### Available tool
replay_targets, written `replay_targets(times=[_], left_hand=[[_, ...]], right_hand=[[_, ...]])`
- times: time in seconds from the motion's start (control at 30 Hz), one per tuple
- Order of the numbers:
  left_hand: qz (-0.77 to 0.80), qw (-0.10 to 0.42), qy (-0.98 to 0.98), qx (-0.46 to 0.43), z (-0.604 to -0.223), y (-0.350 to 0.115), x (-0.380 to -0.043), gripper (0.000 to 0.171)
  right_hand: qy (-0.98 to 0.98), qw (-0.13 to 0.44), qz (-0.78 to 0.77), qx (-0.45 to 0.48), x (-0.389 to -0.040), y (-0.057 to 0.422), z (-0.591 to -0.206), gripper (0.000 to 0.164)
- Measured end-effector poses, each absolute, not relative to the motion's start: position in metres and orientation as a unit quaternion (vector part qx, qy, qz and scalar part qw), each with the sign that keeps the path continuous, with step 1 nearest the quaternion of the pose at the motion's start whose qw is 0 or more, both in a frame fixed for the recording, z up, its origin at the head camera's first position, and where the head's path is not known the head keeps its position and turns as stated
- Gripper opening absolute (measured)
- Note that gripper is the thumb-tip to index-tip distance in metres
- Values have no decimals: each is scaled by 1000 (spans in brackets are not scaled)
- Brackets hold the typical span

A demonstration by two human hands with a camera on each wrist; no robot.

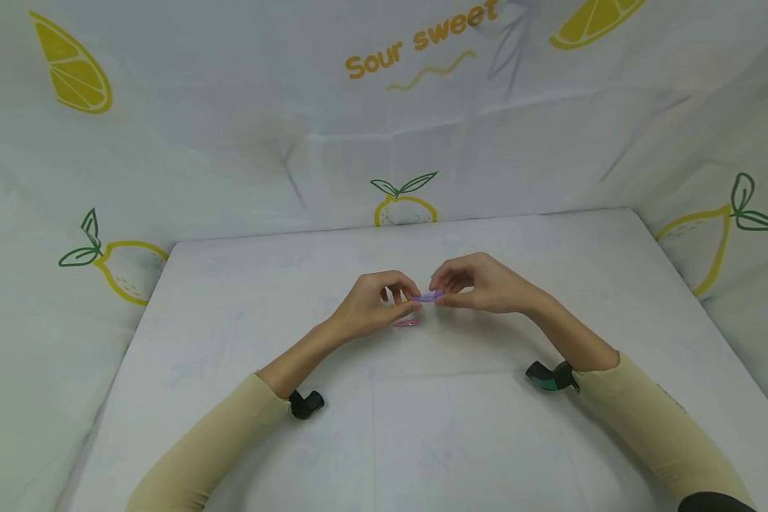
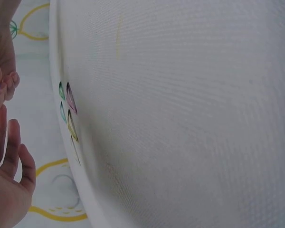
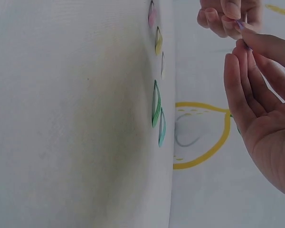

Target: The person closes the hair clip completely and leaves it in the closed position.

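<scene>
Both hands meet over the table around a small purple hair clip (image 1: 427, 296). The left hand (image 1: 376, 304) pinches its left end between thumb and fingertips. At the other end, the right hand (image 1: 483, 284) pinches it the same way. A pink hair clip (image 1: 406, 322) lies on the table just below the left fingertips. In the right wrist view, more teardrop-shaped clips lie on the cloth: a yellow clip (image 3: 158, 42), a whitish clip (image 3: 163, 65), a green clip (image 3: 156, 105) and a teal clip (image 3: 162, 128). The hands mostly hide these in the head view.
A white cloth covers the table (image 1: 422, 427). White sheeting (image 1: 230, 163) with lemon prints rises behind and at both sides. Black wrist devices stick out by each sleeve, one on the left (image 1: 307, 405) and one on the right (image 1: 550, 377).
</scene>
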State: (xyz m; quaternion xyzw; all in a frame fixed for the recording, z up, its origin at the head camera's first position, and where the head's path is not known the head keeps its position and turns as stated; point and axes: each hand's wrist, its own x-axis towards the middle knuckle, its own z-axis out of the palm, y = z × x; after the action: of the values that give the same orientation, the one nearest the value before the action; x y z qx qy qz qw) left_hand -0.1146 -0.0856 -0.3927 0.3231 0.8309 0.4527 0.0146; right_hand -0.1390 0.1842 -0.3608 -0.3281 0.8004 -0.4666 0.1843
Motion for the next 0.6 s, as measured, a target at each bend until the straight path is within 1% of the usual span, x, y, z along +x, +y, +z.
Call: replay_targets(times=[0.27, 0.47, 0.6], left_hand=[[456, 30, 832, 315, -394, -86, -114, 4], [456, 23, 831, 319, -394, -87, -114, 12], [453, 12, 829, 327, -394, -87, -115, 14]], right_hand=[[797, 191, -468, -331, -137, 182, -359, 11], [784, 198, -483, -334, -137, 182, -360, 10], [775, 202, -495, -336, -138, 182, -362, 13]])
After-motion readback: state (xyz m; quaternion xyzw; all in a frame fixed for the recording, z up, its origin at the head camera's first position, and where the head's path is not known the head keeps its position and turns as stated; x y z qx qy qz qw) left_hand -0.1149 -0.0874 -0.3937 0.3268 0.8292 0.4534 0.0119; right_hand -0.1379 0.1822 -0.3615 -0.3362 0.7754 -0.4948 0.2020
